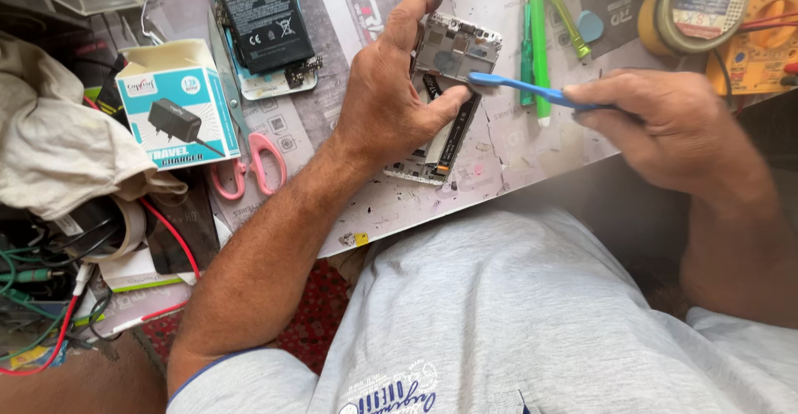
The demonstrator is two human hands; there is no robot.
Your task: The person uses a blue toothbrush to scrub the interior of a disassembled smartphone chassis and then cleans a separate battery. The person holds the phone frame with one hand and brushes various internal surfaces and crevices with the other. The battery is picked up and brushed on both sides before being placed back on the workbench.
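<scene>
A person's left hand has its grip clenched around an opened smartphone frame on a scuffed bench, while the right hand grasps a blue plastic pry tool, its tip touching the frame. Pink-handled scissors, a battery and a charger box lie to the left.

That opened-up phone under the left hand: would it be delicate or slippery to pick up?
Probably delicate: the opened phone has its back off, with bare inner parts showing, so squeezing could harm them. It looks thin and flat, so it should not roll. The left hand grips it by its edges while the right hand works a blue pry tool at it, hinting it slides if unheld.
</scene>
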